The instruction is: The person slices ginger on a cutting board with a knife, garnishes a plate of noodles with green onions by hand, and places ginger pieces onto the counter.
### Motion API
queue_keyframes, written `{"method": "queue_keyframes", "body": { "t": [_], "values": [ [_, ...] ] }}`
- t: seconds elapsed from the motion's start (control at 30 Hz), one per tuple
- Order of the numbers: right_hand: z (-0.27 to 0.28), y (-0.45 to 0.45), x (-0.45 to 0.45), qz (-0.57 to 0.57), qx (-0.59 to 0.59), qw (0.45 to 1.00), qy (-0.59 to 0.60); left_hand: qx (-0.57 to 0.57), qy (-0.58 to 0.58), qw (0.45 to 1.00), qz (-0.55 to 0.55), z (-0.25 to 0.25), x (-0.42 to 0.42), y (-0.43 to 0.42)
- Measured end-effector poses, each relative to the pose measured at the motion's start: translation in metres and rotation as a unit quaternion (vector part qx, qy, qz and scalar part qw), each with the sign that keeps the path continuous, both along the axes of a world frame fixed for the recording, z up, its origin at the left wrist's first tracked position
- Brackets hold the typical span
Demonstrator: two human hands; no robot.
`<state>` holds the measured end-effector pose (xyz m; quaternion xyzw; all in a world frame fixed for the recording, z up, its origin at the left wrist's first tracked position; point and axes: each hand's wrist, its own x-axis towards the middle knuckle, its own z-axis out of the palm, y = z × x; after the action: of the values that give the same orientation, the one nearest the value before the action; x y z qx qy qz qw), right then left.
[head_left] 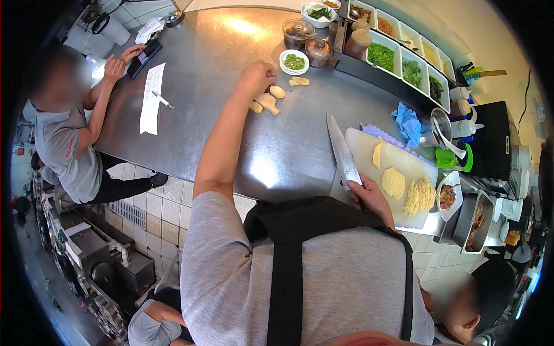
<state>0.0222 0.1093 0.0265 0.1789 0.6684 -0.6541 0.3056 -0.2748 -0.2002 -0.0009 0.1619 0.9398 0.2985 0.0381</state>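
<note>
My right hand (372, 199) is closed round the handle of a large kitchen knife (339, 144), its blade pointing away over the steel counter. Beside the knife lies a white cutting board (360, 141). On it are a pale yellow slab (377, 155), a stack of thin slices (393, 183) and a heap of fine shreds (420, 196), apparently ginger. My left hand (257, 79) is stretched forward, fingers curled together above several peeled ginger pieces (267, 104). Whatever its fingertips hold, if anything, is hidden. One more ginger piece (299, 81) lies to its right.
A small bowl of chopped green onion (294, 61) and lidded glass pots (318, 52) stand past my left hand. Topping trays (382, 56) line the right back. A blue cloth (407, 124) lies behind the board. At left, a person (72, 132) holds a phone (144, 59).
</note>
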Motion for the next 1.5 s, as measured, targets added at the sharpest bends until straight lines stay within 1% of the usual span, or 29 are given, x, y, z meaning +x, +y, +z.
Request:
{"method": "queue_keyframes", "body": {
  "t": [0.07, 0.17, 0.27, 0.37, 0.4, 0.5, 0.6, 0.7, 0.8, 0.87, 0.97, 1.0, 1.07, 1.13, 1.23, 1.33, 1.4, 1.43, 1.5],
  "values": [
    [-0.003, 0.003, 0.000, 0.011, 0.012, 1.000, 0.006, 0.019, 0.079, 0.996, -0.024, -0.012, 0.005, 0.002],
    [0.004, 0.001, -0.001, 0.016, -0.001, 1.000, -0.005, -0.022, 0.112, 0.993, 0.002, -0.012, 0.002, 0.005],
    [0.005, 0.001, 0.000, 0.010, 0.002, 1.000, -0.012, 0.066, 0.110, 0.989, 0.069, 0.018, -0.001, 0.022],
    [0.003, 0.000, -0.001, 0.011, 0.007, 1.000, 0.003, 0.178, 0.084, 0.980, 0.026, 0.033, -0.002, 0.041],
    [0.002, 0.001, 0.000, 0.012, 0.007, 1.000, 0.000, 0.159, 0.111, 0.981, 0.027, 0.034, -0.002, 0.044],
    [0.002, 0.002, 0.002, 0.001, 0.007, 1.000, -0.004, -0.010, 0.162, 0.987, 0.009, 0.035, 0.012, 0.042],
    [0.004, -0.002, 0.003, -0.009, 0.003, 1.000, -0.002, -0.086, 0.083, 0.993, 0.009, 0.021, 0.037, 0.041],
    [-0.002, 0.001, 0.002, 0.000, -0.003, 1.000, 0.009, -0.102, 0.172, 0.980, -0.001, 0.010, 0.059, 0.044],
    [-0.002, 0.002, 0.002, 0.007, 0.000, 1.000, 0.013, -0.096, 0.229, 0.968, 0.026, -0.004, 0.062, 0.050],
    [-0.001, 0.001, 0.002, 0.000, -0.002, 1.000, 0.011, -0.105, 0.247, 0.963, 0.025, -0.016, 0.057, 0.050],
    [0.002, -0.001, 0.001, -0.010, 0.002, 1.000, -0.012, -0.110, 0.277, 0.955, 0.009, -0.016, 0.053, 0.048],
    [0.004, -0.001, 0.001, 0.000, 0.013, 1.000, -0.007, -0.107, 0.287, 0.952, -0.003, -0.013, 0.051, 0.050],
    [0.007, -0.002, 0.000, 0.008, 0.036, 0.999, -0.005, -0.039, 0.278, 0.960, -0.010, 0.008, 0.047, 0.053],
    [0.003, 0.001, 0.001, 0.008, 0.033, 0.999, -0.002, -0.001, 0.275, 0.961, 0.023, 0.031, 0.040, 0.062],
    [-0.003, 0.001, 0.003, -0.008, -0.002, 1.000, 0.012, -0.087, 0.240, 0.966, 0.031, 0.051, 0.025, 0.068],
    [-0.002, 0.000, 0.004, -0.019, -0.011, 1.000, 0.018, -0.027, 0.331, 0.943, -0.013, 0.042, 0.018, 0.085],
    [-0.002, 0.000, 0.004, -0.020, -0.011, 1.000, 0.017, 0.058, 0.209, 0.973, -0.084, 0.026, 0.025, 0.108],
    [-0.003, 0.000, 0.004, -0.019, -0.005, 1.000, 0.018, 0.099, 0.145, 0.978, -0.115, 0.021, 0.032, 0.123],
    [-0.004, -0.001, 0.004, -0.012, 0.009, 1.000, 0.021, 0.084, 0.049, 0.975, -0.201, 0.013, 0.049, 0.149]
  ]
}}
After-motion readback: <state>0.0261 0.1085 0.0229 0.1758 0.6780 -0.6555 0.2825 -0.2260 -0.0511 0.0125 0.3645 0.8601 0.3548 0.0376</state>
